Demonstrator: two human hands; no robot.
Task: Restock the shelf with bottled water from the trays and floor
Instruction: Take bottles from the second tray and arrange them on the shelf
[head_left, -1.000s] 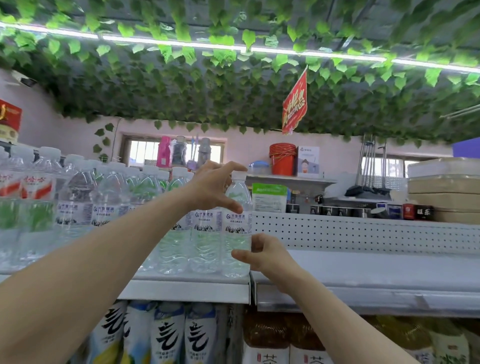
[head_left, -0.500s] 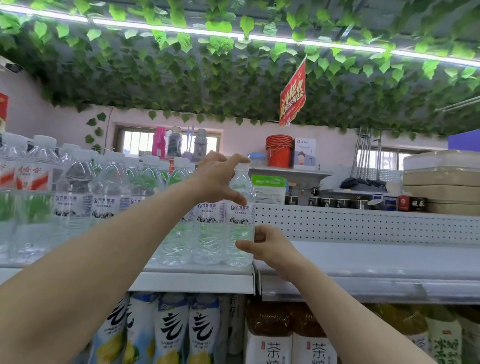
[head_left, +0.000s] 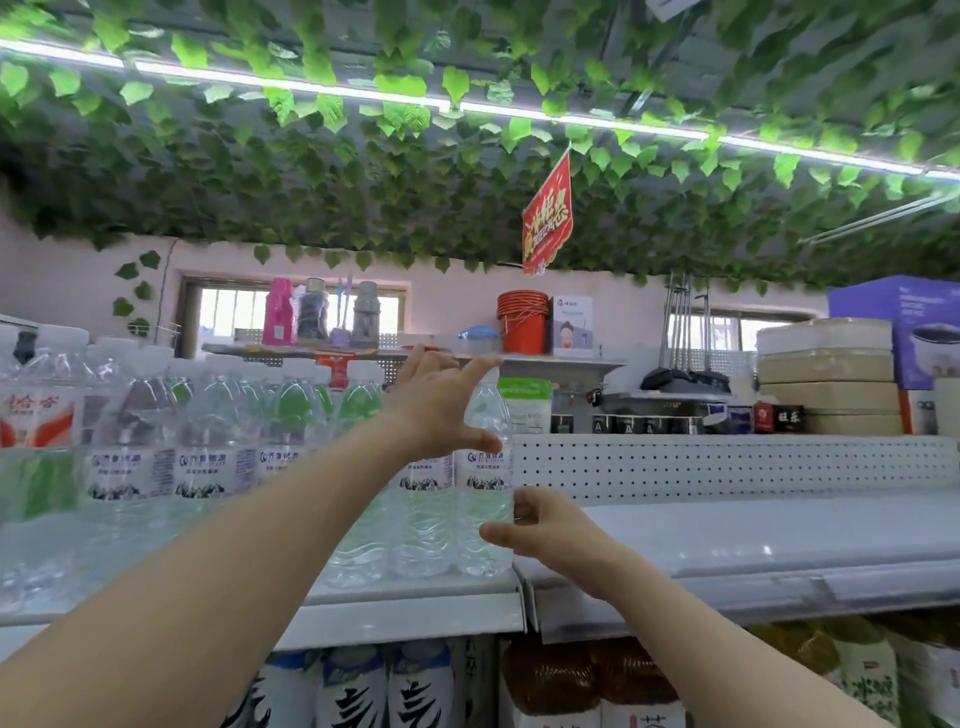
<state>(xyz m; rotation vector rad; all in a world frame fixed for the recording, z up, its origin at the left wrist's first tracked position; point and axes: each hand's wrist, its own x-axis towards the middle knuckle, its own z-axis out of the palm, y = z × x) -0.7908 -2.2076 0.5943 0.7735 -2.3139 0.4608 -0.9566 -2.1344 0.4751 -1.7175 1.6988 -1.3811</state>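
Left grip: fingers spread wide, bent round top of bottle, thumb touching label, not squeezing as far as I can tell. Right grip: fingers loosely bent, holding nothing, just right of bottle's lower half. Bottle stands upright on shelf, last in row left of grips. Job looks partly done: many bottles up. White shelf part right of grips has room for more. Trays, floor not in view, so can't tell how many left.
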